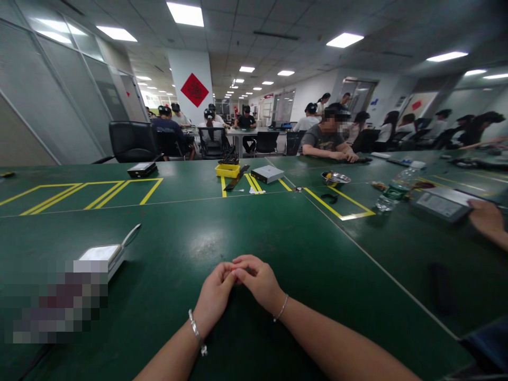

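My left hand and my right hand meet above the green table, fingers curled and fingertips together. Between the thumbs and fingers shows a tiny orange-red bit, too small to name. Both hands are closed around that spot, and most of whatever they hold is hidden by the fingers. A bracelet hangs on each wrist.
A partly blurred white device with a cable lies at left. Farther back are a black box, a yellow bin, a grey metal box, a metal bowl and a bottle. Another person's hand touches a drive-like box.
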